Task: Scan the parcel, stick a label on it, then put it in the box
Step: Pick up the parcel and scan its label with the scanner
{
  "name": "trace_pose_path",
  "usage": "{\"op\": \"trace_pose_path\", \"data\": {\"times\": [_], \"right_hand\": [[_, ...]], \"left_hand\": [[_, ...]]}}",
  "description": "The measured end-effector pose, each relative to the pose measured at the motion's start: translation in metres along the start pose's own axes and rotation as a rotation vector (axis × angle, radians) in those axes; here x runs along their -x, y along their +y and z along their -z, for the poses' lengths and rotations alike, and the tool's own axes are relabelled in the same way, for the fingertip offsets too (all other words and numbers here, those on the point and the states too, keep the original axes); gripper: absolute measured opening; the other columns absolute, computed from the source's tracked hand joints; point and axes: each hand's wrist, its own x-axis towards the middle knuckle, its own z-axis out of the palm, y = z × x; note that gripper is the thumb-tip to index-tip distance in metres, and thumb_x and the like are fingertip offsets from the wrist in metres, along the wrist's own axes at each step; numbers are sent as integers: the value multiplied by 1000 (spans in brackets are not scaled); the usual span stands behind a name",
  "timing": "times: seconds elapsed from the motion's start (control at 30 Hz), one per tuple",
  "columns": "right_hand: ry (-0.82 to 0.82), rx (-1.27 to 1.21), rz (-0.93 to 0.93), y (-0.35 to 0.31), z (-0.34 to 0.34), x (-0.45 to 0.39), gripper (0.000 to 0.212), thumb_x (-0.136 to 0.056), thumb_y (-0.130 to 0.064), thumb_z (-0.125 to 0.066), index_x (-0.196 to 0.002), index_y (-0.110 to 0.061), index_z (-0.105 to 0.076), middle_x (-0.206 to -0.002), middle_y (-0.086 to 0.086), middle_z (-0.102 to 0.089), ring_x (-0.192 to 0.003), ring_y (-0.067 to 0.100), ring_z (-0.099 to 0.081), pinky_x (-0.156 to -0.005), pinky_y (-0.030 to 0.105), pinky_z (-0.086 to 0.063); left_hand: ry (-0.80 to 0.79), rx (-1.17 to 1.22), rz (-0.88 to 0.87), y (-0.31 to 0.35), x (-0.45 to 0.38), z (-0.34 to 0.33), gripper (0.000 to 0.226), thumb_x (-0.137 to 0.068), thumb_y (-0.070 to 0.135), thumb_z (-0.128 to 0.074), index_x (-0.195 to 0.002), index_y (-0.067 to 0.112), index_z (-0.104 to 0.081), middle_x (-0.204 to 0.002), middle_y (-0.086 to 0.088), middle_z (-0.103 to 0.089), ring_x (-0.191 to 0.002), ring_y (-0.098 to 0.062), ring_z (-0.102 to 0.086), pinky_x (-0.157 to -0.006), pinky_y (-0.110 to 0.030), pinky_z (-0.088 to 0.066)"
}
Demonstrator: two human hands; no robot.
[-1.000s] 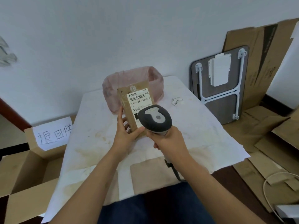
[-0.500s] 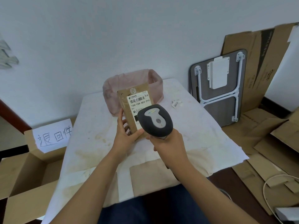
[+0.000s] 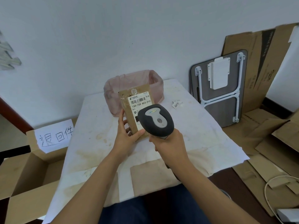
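A flat brown parcel (image 3: 127, 110) with a white barcode slip stands upright above the table, gripped at its lower edge by my left hand (image 3: 127, 135). My right hand (image 3: 168, 143) grips the handle of a grey barcode scanner (image 3: 156, 121), whose head overlaps the parcel's lower right part and points at the slip. A small white label (image 3: 177, 104) lies on the table at the back right. An open cardboard box (image 3: 29, 175) with a handwritten paper sign stands on the floor at the left.
A pink-lined bin (image 3: 155, 81) stands at the table's (image 3: 202, 135) far edge behind the parcel. A folded small table (image 3: 226, 110) and flattened cardboard (image 3: 258, 54) lean against the wall at right. Cardboard sheets and a white cable (image 3: 267, 186) cover the floor at right.
The scanner and my right hand have shifted slightly right and down. The parcel stays in my left hand, held almost still.
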Motion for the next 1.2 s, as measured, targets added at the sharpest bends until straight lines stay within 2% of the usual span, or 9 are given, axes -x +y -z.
{"op": "trace_pose_path", "data": {"times": [0.2,0.37,0.5,0.6,0.7,0.83,1.07,1.2], "right_hand": [[14,9,27,5,-1,-4,22,-76,-9,-64,-59,-18,-54,-37,-12,-50,-37,5,-41,-38,11,-32],[6,14,35,7,-1,-6,20,-79,-7,-64,-64,-16,-55,-35,-16,-50,-39,2,-46,-40,7,-35],[11,-4,20,8,-2,-6,28,-81,-9,-64,-59,-20,-52,-34,-15,-49,-35,3,-43,-37,8,-31],[21,10,23,9,-3,-7,30,-81,-8,-65,-58,-22,-51,-33,-15,-49,-40,5,-42,-40,8,-33],[30,10,13,11,-5,-9,31,-81,-9,-65,-57,-23,-51,-33,-15,-49,-44,7,-41,-40,8,-33],[44,8,2,12,-7,-10,31,-81,-11,-66,-58,-24,-50,-33,-16,-49,-44,7,-42,-41,9,-34],[58,15,-13,12,-8,-12,31,-80,-10,-65,-56,-23,-50,-32,-15,-47,-46,11,-40,-46,17,-35],[52,25,-6,12,-7,-11,32,-80,-10,-65,-57,-25,-50,-33,-16,-48,-44,8,-41,-43,12,-34]], "left_hand": [[11,3,0,1,0,-1,104,-79,17,-79,-140,61,-8,-138,15,-41,-112,-2,-57,-88,-26,-52],[15,-7,2,0,0,-1,104,-79,18,-80,-138,63,-8,-138,16,-40,-109,2,-57,-88,-25,-52],[13,-4,10,0,-1,0,105,-79,18,-80,-139,63,-7,-140,14,-40,-111,-2,-57,-88,-26,-52],[16,-4,22,1,-2,-1,105,-78,21,-81,-140,63,-7,-141,14,-39,-111,-2,-56,-86,-24,-52],[21,6,24,2,-1,-1,105,-78,21,-81,-139,63,-7,-141,13,-39,-113,-5,-55,-87,-26,-52],[24,0,28,2,0,-1,106,-77,22,-81,-141,61,-7,-146,10,-37,-121,-15,-53,-98,-37,-50],[17,6,21,1,-1,-1,106,-78,21,-81,-143,59,-7,-142,12,-38,-117,-9,-54,-95,-33,-51],[14,8,24,0,-1,-1,106,-78,21,-81,-143,59,-7,-138,16,-40,-114,-5,-55,-92,-31,-52]]}}
